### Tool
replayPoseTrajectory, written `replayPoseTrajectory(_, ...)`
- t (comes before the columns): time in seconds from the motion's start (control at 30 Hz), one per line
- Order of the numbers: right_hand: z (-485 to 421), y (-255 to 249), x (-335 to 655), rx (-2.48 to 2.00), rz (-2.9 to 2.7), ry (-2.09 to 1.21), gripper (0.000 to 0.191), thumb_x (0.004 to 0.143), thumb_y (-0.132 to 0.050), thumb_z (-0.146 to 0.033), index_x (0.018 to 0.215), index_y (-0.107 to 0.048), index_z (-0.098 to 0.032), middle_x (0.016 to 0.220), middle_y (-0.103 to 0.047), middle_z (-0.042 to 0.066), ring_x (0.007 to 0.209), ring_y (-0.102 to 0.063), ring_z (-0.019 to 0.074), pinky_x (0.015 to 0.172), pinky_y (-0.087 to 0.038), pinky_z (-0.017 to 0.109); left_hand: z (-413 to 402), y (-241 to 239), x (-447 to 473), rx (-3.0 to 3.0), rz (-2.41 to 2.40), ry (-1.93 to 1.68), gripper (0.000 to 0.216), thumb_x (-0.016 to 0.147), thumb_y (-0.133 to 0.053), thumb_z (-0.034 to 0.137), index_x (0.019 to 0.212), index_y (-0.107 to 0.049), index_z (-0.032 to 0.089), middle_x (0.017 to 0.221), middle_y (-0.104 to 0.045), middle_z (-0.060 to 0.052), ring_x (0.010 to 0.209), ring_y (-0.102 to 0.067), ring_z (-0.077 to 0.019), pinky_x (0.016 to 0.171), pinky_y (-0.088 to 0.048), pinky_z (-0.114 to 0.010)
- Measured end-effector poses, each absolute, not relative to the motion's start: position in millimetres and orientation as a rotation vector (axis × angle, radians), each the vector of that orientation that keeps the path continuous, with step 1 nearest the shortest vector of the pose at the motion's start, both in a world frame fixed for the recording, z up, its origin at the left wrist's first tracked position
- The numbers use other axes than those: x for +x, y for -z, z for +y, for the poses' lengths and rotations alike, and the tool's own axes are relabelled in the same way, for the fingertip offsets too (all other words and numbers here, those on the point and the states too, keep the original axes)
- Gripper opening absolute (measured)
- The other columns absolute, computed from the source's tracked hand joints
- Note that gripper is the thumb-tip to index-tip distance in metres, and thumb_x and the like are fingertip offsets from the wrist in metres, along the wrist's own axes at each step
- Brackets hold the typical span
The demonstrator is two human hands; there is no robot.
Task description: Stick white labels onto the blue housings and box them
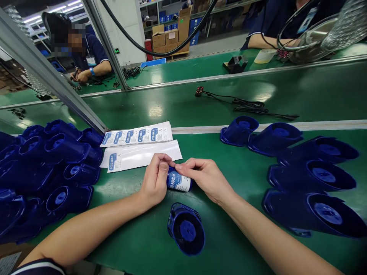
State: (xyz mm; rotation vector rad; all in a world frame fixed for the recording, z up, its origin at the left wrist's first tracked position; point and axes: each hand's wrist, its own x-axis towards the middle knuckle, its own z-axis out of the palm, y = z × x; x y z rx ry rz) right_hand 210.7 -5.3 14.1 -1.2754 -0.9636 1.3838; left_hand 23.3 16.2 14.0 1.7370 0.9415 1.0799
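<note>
My left hand [156,177] and my right hand [205,177] meet over the green bench, both pinching a white and blue label sticker [179,182] between their fingertips. Directly below the hands lies a single blue plastic housing [186,228] with its round opening facing up. Just behind the hands lie two label sheets: a nearly bare backing sheet [140,156] and a sheet [137,135] with several blue and white stickers on it.
A heap of blue housings [43,168] fills the left side; several more [309,172] lie in rows on the right. A black cable [249,106] rests on the belt beyond. A slanted metal post [54,82] rises at left. Other people work across the line [86,57].
</note>
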Motion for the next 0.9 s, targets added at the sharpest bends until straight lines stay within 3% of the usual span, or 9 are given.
replayPoseTrajectory(0.07,-11.3,-16.0,212.7,-1.289,-1.104,-1.282,0.037,0.080,-0.087,-0.058,0.076,-0.080,-0.022,0.083,-0.080,0.006,0.083,-0.074,0.0271,0.080,-0.059,0.043,17.4,-12.8,22.4,1.729,0.906,-1.076,0.040,0.112,-0.039,0.059,0.115,-0.057,0.023,0.103,-0.071,-0.006,0.098,-0.067,-0.0216,0.090,-0.053,-0.036)
replayPoseTrajectory(0.13,-18.3,-17.4,214.3,-1.293,-1.361,-1.106,0.036,0.079,-0.089,-0.054,0.096,-0.080,-0.024,0.097,-0.082,0.007,0.091,-0.076,0.0301,0.083,-0.061,0.046,19.3,-11.7,22.2,1.698,0.877,-1.076,0.041,0.112,-0.037,0.059,0.117,-0.056,0.023,0.104,-0.071,-0.006,0.099,-0.067,-0.0218,0.092,-0.052,-0.037)
replayPoseTrajectory(0.23,-26.3,-14.0,212.7,-1.243,-1.778,-0.665,0.059,0.076,-0.096,-0.040,0.129,-0.071,-0.027,0.124,-0.079,0.012,0.112,-0.073,0.0361,0.095,-0.061,0.052,22.3,-11.0,22.9,1.675,0.909,-1.108,0.044,0.113,-0.030,0.058,0.117,-0.056,0.023,0.106,-0.068,-0.007,0.103,-0.065,-0.0224,0.095,-0.052,-0.038)
replayPoseTrajectory(0.27,-27.6,-11.6,210.9,-1.224,-1.852,-0.522,0.059,0.079,-0.093,-0.035,0.132,-0.068,-0.026,0.128,-0.077,0.014,0.116,-0.072,0.0371,0.097,-0.061,0.053,22.8,-11.0,23.2,1.685,0.926,-1.119,0.045,0.113,-0.029,0.058,0.116,-0.057,0.023,0.108,-0.067,-0.008,0.104,-0.065,-0.0227,0.096,-0.051,-0.038)
replayPoseTrajectory(0.4,-26.8,-4.6,201.5,-1.199,-1.854,-0.307,0.040,0.084,-0.081,-0.021,0.120,-0.067,-0.023,0.116,-0.077,0.015,0.107,-0.072,0.0350,0.088,-0.063,0.050,20.6,-10.4,22.6,1.770,0.961,-1.117,0.045,0.114,-0.029,0.056,0.119,-0.059,0.023,0.110,-0.065,-0.007,0.103,-0.062,-0.0225,0.092,-0.049,-0.036)
replayPoseTrajectory(0.6,-21.6,-9.2,196.8,-1.157,-1.752,-0.366,0.035,0.077,-0.084,-0.017,0.107,-0.068,-0.025,0.101,-0.077,0.009,0.093,-0.070,0.0294,0.081,-0.060,0.046,18.5,-5.6,21.4,1.806,0.948,-1.131,0.045,0.114,-0.028,0.056,0.121,-0.057,0.022,0.108,-0.063,-0.007,0.097,-0.060,-0.0216,0.090,-0.048,-0.037)
replayPoseTrajectory(0.9,-19.5,-18.7,192.5,-1.272,-1.336,-0.919,0.030,0.060,-0.098,-0.026,0.080,-0.075,-0.021,0.087,-0.066,0.002,0.080,-0.066,0.0226,0.073,-0.053,0.038,19.2,-1.6,19.4,1.877,0.901,-1.136,0.045,0.114,-0.029,0.056,0.123,-0.056,0.021,0.110,-0.062,-0.009,0.100,-0.060,-0.0233,0.092,-0.046,-0.040)
